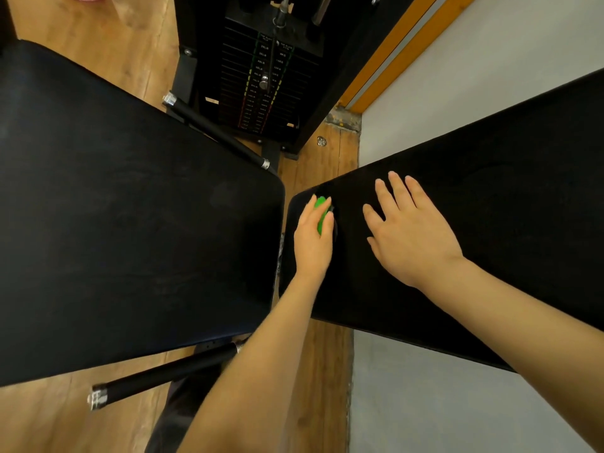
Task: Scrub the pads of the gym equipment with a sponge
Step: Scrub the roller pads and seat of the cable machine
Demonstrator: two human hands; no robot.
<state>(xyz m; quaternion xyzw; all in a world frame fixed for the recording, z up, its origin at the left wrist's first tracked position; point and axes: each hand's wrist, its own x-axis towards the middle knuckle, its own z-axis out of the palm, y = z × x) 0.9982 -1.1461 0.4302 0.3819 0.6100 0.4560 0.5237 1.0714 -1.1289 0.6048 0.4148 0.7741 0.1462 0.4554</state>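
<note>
Wooden floor (pixel 98 420) below; left hand (pixel 312 238) grips sponge (pixel 322 214) on right pad (pixel 490 207), right hand (pixel 408 233) spread flat; nine-o'clock pad (pixel 114 207) apparently unscrubbed.

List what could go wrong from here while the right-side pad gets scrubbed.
1. The left hand grips the green sponge right at the pad's rounded end, so a stroke could slip off into the gap beside the larger pad.
2. The right hand lies flat in the scrubbing area and may block strokes.
</note>
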